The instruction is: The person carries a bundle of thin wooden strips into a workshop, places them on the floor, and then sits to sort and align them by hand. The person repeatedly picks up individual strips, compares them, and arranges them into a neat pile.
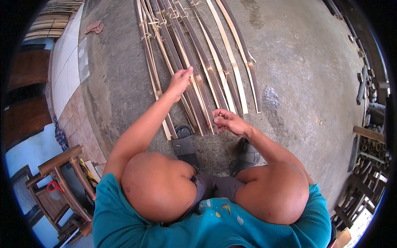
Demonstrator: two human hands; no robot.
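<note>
Long bamboo strips, some dark-skinned and some pale, lie side by side on the concrete floor in front of my feet. My left hand point(180, 84) is closed around a dark bamboo strip point(205, 98), thumb on top, partway along it. Near that strip's close end, my right hand point(230, 122) pinches its edge between thumb and fingers. Strips to the left are gathered in a bundle with thin pale ties point(147, 36) around it. On the right, a pale strip point(234, 62) and a dark-edged strip point(253, 81) lie apart from the others.
My sandalled feet point(185, 145) stand just behind the strip ends. At left are a bamboo chair point(62, 182) with red-handled scissors point(53, 187) and a tiled ledge point(68, 74). Cut bamboo poles point(374, 146) are stacked along the right. A pinkish sandal point(94, 27) lies far left.
</note>
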